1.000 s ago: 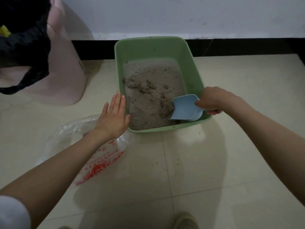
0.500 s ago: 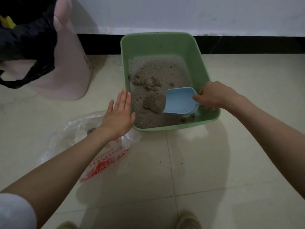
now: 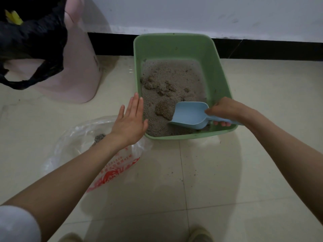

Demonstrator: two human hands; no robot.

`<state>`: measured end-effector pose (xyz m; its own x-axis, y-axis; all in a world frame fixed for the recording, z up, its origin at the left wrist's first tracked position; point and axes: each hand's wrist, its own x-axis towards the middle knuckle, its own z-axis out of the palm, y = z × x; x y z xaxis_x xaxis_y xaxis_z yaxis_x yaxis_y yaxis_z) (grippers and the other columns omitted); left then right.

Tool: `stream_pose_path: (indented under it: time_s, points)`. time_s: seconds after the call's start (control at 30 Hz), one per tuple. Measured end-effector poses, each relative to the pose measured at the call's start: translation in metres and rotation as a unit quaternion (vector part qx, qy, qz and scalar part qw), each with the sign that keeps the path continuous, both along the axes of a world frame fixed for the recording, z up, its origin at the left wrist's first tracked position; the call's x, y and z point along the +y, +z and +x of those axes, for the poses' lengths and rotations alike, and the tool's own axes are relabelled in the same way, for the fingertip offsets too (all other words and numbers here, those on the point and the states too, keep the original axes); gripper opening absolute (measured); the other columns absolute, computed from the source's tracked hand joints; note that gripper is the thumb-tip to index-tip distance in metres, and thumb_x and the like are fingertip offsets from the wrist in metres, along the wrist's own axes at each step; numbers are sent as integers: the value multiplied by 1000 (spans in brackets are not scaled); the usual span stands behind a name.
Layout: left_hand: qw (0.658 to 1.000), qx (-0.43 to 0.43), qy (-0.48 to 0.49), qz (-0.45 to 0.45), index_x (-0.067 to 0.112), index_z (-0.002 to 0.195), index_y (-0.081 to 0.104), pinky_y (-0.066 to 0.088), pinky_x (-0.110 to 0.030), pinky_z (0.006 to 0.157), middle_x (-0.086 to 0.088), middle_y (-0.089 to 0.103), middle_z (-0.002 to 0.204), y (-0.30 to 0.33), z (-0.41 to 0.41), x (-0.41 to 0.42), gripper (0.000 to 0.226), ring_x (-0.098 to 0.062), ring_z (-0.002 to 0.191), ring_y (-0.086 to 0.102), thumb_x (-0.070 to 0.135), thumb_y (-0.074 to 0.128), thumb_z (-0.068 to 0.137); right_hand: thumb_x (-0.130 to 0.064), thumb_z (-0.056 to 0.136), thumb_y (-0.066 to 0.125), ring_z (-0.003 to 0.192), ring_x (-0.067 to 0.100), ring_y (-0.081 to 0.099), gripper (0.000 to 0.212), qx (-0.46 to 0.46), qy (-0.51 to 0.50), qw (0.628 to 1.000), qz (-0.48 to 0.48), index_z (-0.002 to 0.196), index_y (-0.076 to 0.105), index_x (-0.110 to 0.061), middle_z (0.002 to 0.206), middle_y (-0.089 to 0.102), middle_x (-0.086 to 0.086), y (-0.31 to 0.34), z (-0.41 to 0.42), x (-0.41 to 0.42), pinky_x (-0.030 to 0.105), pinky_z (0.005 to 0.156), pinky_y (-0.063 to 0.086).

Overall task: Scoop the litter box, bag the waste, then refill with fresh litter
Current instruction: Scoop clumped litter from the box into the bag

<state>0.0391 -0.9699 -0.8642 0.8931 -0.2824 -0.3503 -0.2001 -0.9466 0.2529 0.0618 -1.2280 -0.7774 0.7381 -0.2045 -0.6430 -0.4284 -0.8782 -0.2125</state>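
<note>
Your right hand (image 3: 225, 110) has its fingers wrapped tight round the handle of the scoop (image 3: 189, 114), a smooth pale-blue plastic shovel shape. Its open mouth sits in the gritty grey-brown litter (image 3: 172, 84), right against a lumpy clump (image 3: 164, 109) at the near end of the box (image 3: 222, 67). That's a glossy green rectangular tub with rounded corners, on the tiled floor (image 3: 227, 180) by the wall. Your left hand (image 3: 130, 123) lies flat, fingers straight and together, on the box's near-left rim. Under that wrist, left of the box, there's a crinkly clear bag (image 3: 73, 137) with red print and a bit of grey grit inside. Far left: a pink plastic bin (image 3: 78, 67) with a black liner (image 3: 35, 41).
</note>
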Motion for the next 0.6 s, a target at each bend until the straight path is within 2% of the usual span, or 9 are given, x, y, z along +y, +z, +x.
stream_pose_path:
  time_s: [0.13, 0.27, 0.37, 0.47, 0.6]
  points:
    - [1000, 4, 0, -2, 7, 144, -19, -6, -41, 117, -8, -31, 150, 0, 1, 0, 69, -17, 140, -22, 36, 25, 99, -19, 87, 53, 43, 17, 47, 29, 1, -54, 998, 37, 67, 62, -1, 40, 56, 1, -13, -7, -3, 20, 43, 38]
    - [1000, 3, 2, -5, 6, 144, -18, -5, -41, 117, -8, -30, 151, 0, 0, 0, 69, -17, 141, -21, 36, 26, 98, -20, 87, 53, 44, 18, 46, 27, -16, -81, 994, 70, 73, 64, 0, 58, 60, 8, -24, -10, 0, 21, 43, 38]
    - [1000, 6, 3, 3, 6, 144, -18, -5, -41, 117, -8, -30, 151, 1, 1, -1, 70, -17, 141, -22, 36, 26, 98, -20, 87, 53, 40, 15, 45, 24, -33, -124, 986, 103, 74, 61, -1, 53, 59, 6, -31, -9, 3, 19, 41, 37]
    - [1000, 10, 4, 7, 6, 144, -19, -6, -41, 117, -8, -31, 150, 2, 1, -2, 70, -17, 141, -22, 36, 25, 98, -19, 88, 53, 27, 8, 42, 27, -46, -127, 984, 115, 68, 60, -2, 43, 59, 2, -36, -3, 8, 14, 33, 35]
    - [1000, 12, 4, 7, 6, 143, -20, -6, -41, 117, -8, -31, 150, 2, 1, -2, 70, -17, 140, -22, 36, 25, 98, -20, 88, 51, 25, 7, 44, 26, -65, -107, 984, 126, 82, 65, 1, 60, 62, 8, -41, 6, 16, 14, 32, 39]
